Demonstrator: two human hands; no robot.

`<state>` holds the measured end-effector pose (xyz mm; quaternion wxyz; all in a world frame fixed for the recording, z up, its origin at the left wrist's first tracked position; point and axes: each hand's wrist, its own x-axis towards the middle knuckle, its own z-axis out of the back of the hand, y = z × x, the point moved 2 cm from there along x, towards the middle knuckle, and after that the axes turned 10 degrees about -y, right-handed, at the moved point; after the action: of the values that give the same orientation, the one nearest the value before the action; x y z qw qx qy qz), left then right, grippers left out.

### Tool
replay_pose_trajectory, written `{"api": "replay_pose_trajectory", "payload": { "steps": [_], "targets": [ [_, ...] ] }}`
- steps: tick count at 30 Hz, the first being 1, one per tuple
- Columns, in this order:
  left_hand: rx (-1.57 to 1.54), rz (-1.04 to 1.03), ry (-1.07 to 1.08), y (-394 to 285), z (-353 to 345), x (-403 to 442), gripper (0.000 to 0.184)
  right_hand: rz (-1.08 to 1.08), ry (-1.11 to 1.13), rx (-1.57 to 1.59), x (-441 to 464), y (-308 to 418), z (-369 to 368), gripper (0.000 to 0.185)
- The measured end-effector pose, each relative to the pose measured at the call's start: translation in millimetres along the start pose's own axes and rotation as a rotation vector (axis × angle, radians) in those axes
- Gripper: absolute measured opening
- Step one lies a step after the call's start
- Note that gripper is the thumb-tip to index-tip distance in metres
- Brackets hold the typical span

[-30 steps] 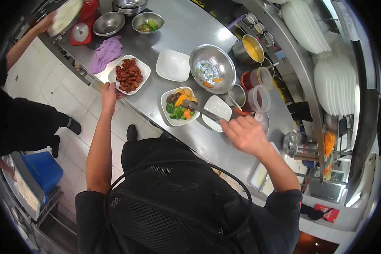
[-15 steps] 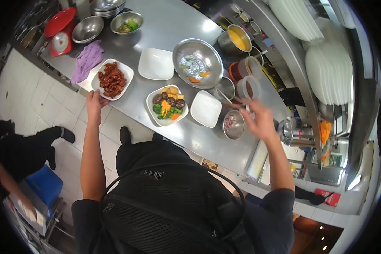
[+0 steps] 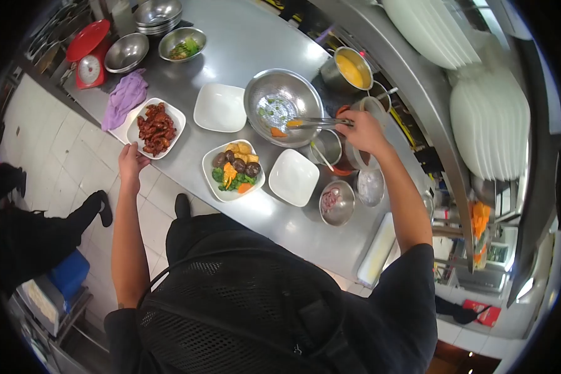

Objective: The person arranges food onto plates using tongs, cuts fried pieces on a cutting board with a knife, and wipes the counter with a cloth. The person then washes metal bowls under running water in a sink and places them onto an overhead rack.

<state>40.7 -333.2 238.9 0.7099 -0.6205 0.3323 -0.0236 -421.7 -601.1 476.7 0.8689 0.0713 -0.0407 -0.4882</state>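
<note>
My left hand (image 3: 133,163) grips the near edge of a square white bowl (image 3: 179,119) heaped with dark red glazed meat (image 3: 157,129). In my right hand (image 3: 363,129) are metal tongs (image 3: 324,122), reaching over the large steel mixing bowl (image 3: 255,90). Their tips are at an orange piece inside it; whether they pinch it I cannot tell. A few green and orange scraps lie in that bowl. Closer to me, a white bowl (image 3: 213,190) holds mushrooms, broccoli, tofu-like pieces and carrot. Two bare white bowls stand nearby, one at the back (image 3: 220,108) and one at the right (image 3: 293,177).
A small steel bowl (image 3: 338,209) with reddish slices and a steel pot of yellow liquid (image 3: 351,70) stand at right. A red scale (image 3: 88,53), purple cloth (image 3: 124,98) and steel bowls line the far left. Stacked white plates (image 3: 489,118) sit on a shelf. Another person (image 3: 43,230) is at left.
My right hand has moved from beside the small steel bowl up to the mixing bowl, and the tongs now show clearly. My left hand stays on the meat bowl. The view has shifted slightly.
</note>
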Motion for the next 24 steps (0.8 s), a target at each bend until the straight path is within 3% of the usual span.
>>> {"api": "replay_pose_trajectory", "payload": {
  "steps": [6, 12, 15, 17, 20, 24],
  "targets": [
    [0.029, 0.002, -0.01, 4.9, 0.5, 3.1, 0.023, 0.018, 0.049, 0.153, 34.7, -50.5, -19.3, 0.023],
    [0.105, 0.019, -0.007, 0.9, -1.3, 4.9, 0.024, 0.016, -0.112, 0.218, 17.2, -54.6, -5.0, 0.022],
    [0.044, 0.002, -0.016, -0.6, -3.1, 2.2, 0.022, 0.039, -0.196, 0.311, -5.6, -27.8, 13.1, 0.022],
    [0.043, -0.002, -0.011, -0.9, -1.7, 2.1, 0.022, -0.062, -0.151, 0.574, -24.5, -8.1, 23.2, 0.021],
    [0.038, -0.01, 0.017, 3.2, 1.1, 7.6, 0.021, 0.113, -0.157, 0.454, -49.9, 46.7, 41.9, 0.021],
    [0.05, -0.002, 0.067, 1.7, 3.4, 7.9, 0.022, -0.002, -0.038, 0.524, -65.2, 93.6, 24.3, 0.023]
  ]
}}
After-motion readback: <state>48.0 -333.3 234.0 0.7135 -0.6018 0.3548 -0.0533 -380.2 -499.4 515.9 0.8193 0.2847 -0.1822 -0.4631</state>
